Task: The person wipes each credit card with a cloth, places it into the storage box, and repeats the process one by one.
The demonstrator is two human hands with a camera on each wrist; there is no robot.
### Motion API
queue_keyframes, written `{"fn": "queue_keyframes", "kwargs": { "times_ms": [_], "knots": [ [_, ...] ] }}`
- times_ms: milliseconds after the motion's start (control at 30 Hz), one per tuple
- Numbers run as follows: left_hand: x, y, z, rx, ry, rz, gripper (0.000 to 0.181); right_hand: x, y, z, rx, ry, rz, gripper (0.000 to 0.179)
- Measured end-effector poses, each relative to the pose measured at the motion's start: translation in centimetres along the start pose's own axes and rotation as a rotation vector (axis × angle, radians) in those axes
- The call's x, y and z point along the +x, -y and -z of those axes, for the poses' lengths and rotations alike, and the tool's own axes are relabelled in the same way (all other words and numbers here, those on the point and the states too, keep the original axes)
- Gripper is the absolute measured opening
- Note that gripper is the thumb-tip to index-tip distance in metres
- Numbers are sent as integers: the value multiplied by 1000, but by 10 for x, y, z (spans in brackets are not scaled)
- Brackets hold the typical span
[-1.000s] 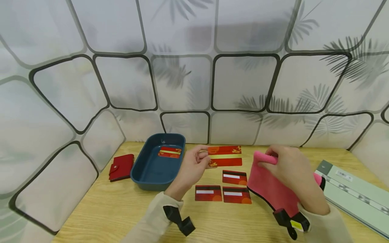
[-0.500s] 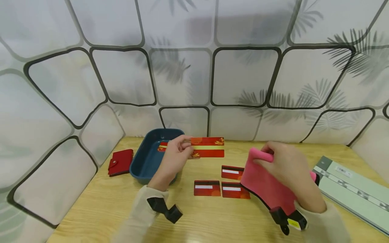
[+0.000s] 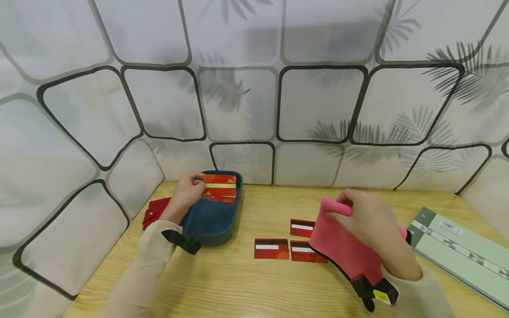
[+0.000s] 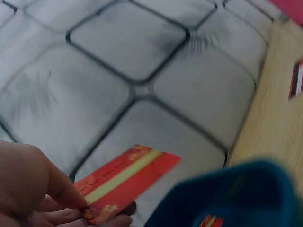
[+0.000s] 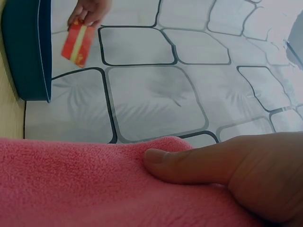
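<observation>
Leftward travel since the earlier frames puts the left hand [image 3: 187, 191], pinching one red card [image 3: 220, 187] by its short edge, over the blue tray [image 3: 214, 221]. Card: light, stiff, slick; grip edges. Right hand [image 3: 370, 221] clamps one soft pink cloth [image 3: 342, 247]. Three cards [image 3: 271, 248] remain on the table [image 3: 258, 287].

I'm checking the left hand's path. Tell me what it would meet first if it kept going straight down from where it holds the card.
Probably the blue tray: the left hand holds the red card over its open inside, where another card seems to lie, though depth is unclear.
</observation>
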State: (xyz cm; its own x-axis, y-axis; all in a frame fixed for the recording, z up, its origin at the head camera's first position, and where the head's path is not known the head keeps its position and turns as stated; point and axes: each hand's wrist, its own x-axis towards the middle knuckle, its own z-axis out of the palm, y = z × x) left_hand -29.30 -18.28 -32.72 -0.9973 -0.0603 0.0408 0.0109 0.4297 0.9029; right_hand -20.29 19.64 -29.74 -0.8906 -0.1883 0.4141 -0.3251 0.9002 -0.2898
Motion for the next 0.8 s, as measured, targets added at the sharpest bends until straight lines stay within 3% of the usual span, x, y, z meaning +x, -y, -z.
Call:
{"fn": "queue_keyframes", "kwargs": {
  "times_ms": [167, 400, 533, 633, 700, 800],
  "knots": [
    [25, 17, 13, 45, 49, 77, 32, 1, 0, -1, -2, -13, 13, 28],
    [48, 22, 3, 238, 121, 148, 42, 0, 1, -3, -11, 15, -7, 26],
    [71, 37, -7, 299, 74, 201, 34, 0, 3, -6, 7, 31, -13, 25],
    [95, 65, -15, 322, 5, 142, 18, 0, 4, -7, 28, 46, -16, 25],
    [101, 74, -20, 319, -15, 123, 18, 0, 5, -6, 33, 51, -20, 25],
    [97, 74, -22, 315, -27, 127, 25, 0, 6, -6, 25, 56, -19, 26]
  ]
}}
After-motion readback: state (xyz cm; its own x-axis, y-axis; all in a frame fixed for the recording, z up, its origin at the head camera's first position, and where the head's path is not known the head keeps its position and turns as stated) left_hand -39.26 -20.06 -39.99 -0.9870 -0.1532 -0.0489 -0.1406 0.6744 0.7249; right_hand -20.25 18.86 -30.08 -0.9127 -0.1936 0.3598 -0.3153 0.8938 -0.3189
